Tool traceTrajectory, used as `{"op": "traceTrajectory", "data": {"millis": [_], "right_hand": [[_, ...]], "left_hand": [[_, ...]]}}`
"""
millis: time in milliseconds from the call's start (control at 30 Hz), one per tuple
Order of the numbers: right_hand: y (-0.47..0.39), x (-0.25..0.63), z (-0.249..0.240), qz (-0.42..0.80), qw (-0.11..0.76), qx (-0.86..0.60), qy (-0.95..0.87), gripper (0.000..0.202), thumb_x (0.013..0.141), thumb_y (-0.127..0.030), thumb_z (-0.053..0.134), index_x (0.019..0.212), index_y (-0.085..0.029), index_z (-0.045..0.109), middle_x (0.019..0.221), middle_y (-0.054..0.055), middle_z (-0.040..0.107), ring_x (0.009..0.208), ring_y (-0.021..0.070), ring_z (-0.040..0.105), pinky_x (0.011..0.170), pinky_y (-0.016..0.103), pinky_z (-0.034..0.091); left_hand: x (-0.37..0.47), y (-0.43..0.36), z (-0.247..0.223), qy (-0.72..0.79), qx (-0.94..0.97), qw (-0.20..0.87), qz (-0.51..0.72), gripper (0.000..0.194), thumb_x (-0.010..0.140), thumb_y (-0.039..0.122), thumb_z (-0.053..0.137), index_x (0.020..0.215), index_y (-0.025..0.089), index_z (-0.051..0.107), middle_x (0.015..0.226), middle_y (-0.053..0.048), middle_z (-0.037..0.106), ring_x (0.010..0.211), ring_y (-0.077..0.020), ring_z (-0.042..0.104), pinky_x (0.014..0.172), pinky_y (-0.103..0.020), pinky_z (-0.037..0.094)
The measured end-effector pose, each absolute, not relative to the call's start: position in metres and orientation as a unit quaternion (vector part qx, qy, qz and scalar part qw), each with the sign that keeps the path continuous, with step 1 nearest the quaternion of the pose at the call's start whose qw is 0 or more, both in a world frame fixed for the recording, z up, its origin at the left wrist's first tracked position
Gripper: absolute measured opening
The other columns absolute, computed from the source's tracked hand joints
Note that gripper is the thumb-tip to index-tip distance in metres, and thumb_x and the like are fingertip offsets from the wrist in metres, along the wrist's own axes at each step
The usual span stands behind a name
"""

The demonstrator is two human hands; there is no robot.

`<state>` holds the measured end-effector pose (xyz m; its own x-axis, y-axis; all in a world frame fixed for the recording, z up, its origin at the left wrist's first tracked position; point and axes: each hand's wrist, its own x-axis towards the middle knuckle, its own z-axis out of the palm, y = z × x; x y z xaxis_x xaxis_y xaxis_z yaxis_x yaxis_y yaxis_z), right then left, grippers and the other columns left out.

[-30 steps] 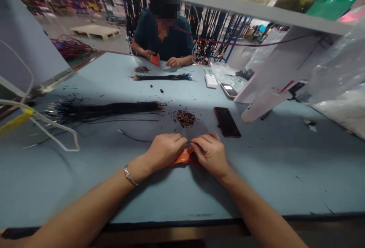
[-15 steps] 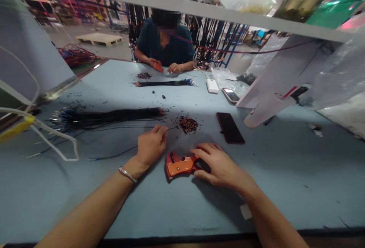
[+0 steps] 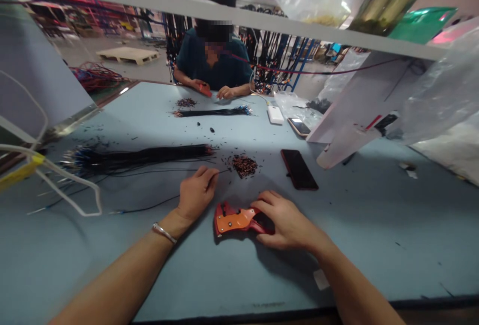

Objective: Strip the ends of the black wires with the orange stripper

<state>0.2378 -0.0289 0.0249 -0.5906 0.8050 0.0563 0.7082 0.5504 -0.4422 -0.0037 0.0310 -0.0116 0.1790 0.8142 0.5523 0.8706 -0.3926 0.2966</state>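
Observation:
My left hand (image 3: 196,190) is closed in a pinch on a thin black wire (image 3: 149,206), whose bare end pokes out to the right toward a pile of cut insulation bits (image 3: 244,165). The rest of that wire trails left along the table. My right hand (image 3: 286,220) curls around the handles of a red and orange wire stripper (image 3: 232,221). Its jaws point left and have nothing in them; the tool's far handle is partly hidden by the fingers. Beyond my left hand lies a bundle of black wires (image 3: 160,152) with blue ends at the left.
Opposite, a co-worker (image 3: 213,61) holds a red tool near a second wire bundle (image 3: 213,112). A dark phone (image 3: 299,169), a white power bank (image 3: 275,114) and another phone (image 3: 298,126) lie right. A white wire frame (image 3: 98,200) sticks in from the left; a shelf beam (image 3: 262,12) crosses overhead.
My right fingers have curled more closely around the wire stripper's handles. My left hand keeps its pinch on the wire. The whole view has shifted slightly.

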Motion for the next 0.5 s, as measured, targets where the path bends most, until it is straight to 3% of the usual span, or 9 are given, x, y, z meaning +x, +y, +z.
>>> {"op": "traceTrajectory", "data": {"millis": [133, 233, 333, 500], "right_hand": [[-0.025, 0.246, 0.029, 0.374, 0.223, -0.436, -0.788, 0.040, 0.068, -0.038, 0.067, 0.102, -0.016, 0.064, 0.095, 0.008, 0.060, 0.086, 0.0238, 0.057, 0.078, 0.038, 0.047], [-0.024, 0.251, 0.026, 0.528, 0.334, -0.391, -0.675, 0.047, 0.074, -0.046, 0.058, 0.111, -0.017, 0.061, 0.098, 0.008, 0.061, 0.089, 0.0251, 0.058, 0.078, 0.037, 0.048], [-0.026, 0.247, 0.017, 0.641, 0.403, -0.338, -0.558, 0.054, 0.074, -0.044, 0.055, 0.120, -0.017, 0.055, 0.109, 0.012, 0.060, 0.092, 0.0260, 0.060, 0.079, 0.039, 0.050], [-0.028, 0.229, 0.002, 0.792, 0.418, -0.252, -0.368, 0.049, 0.071, -0.029, 0.052, 0.117, -0.015, 0.057, 0.106, 0.011, 0.061, 0.083, 0.0208, 0.060, 0.076, 0.040, 0.053]], "left_hand": [[-0.004, 0.031, -0.013, -0.548, -0.766, 0.012, -0.335, 0.020, 0.089, 0.023, 0.050, 0.098, 0.022, 0.069, 0.089, -0.001, 0.072, 0.067, -0.0129, 0.065, 0.054, -0.021, 0.039], [-0.004, 0.030, -0.013, -0.546, -0.762, 0.000, -0.348, 0.019, 0.089, 0.023, 0.051, 0.097, 0.023, 0.069, 0.090, -0.001, 0.073, 0.067, -0.0125, 0.064, 0.055, -0.020, 0.039], [-0.003, 0.030, -0.013, -0.554, -0.753, 0.002, -0.356, 0.019, 0.090, 0.025, 0.050, 0.092, 0.022, 0.069, 0.083, -0.001, 0.071, 0.061, -0.0116, 0.061, 0.054, -0.021, 0.037], [-0.003, 0.033, -0.014, -0.543, -0.745, -0.036, -0.387, 0.019, 0.090, 0.023, 0.049, 0.091, 0.020, 0.067, 0.079, 0.000, 0.068, 0.060, -0.0103, 0.059, 0.056, -0.020, 0.039]]}}
